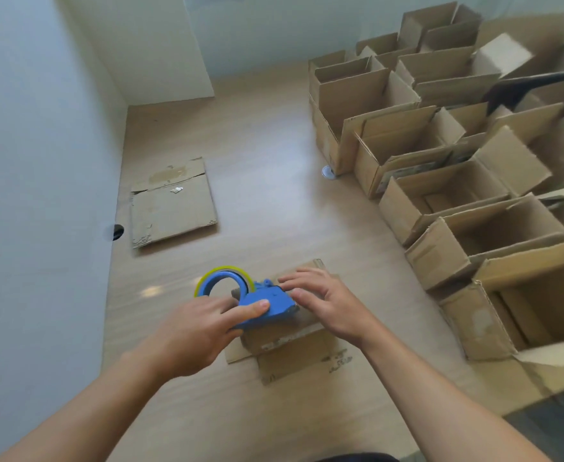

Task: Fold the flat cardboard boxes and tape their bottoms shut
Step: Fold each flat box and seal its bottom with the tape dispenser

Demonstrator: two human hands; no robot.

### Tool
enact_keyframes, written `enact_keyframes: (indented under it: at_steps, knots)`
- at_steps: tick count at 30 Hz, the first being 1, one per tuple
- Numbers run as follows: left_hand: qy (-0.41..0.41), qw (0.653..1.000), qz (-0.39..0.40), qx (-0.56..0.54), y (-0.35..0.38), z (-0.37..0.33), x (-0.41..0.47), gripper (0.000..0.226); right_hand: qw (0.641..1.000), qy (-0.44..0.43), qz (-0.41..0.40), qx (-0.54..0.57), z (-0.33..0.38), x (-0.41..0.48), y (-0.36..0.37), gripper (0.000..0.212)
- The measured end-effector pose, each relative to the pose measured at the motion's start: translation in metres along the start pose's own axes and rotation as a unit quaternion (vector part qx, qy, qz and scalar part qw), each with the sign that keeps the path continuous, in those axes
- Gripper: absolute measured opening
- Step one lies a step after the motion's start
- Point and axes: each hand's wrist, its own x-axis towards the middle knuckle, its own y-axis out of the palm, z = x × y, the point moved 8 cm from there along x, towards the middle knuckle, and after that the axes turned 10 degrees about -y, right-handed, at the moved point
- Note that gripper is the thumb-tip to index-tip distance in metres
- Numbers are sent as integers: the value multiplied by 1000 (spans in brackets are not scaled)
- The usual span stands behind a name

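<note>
I was at the taping step: my left hand (203,331) gripped the blue plastic tape dispenser (267,311), thumb laid along the top of its body and the other fingers curled beneath, with its yellow-edged roll of clear tape (223,273) standing up at the ten o'clock side of my knuckles. The dispenser sat on the small brown cardboard box (294,341) that lay on the pale wooden floor (274,195) straight ahead of me at twelve o'clock, its closed flaps facing up and one loose flap spread on the floor toward me. My right hand (324,303) was released, fingers straight and spread, resting on the box just at the three o'clock side of the dispenser's nose; whether the fingertips also touched the tape end I could not tell. I saw no strip laid along the seam, so I judged the bottom unsealed. The next move called for pinning the flaps level with the right hand while the left drew the dispenser along the seam, pressing firmly so the tape bit, then tearing it at the far edge. A flattened brown cardboard sheet (173,208) waited at ten o'clock near the wall, and a crowd of open-topped folded cardboard boxes (440,181) stood from one to three o'clock.
</note>
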Motion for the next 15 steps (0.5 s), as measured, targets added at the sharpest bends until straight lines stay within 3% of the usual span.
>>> enact_keyframes:
  at_steps: [8,12,15]
  knots:
    - [29,999,-29,17,-2,-6,1,43,997,41,-15,59,-6,-3,-4,15]
    - [45,999,-17,23,-3,-8,0,44,997,31,-17,72,3,-4,-5,46]
    - [53,998,4,28,-2,-7,1,44,996,35,10,81,6,-3,-3,43]
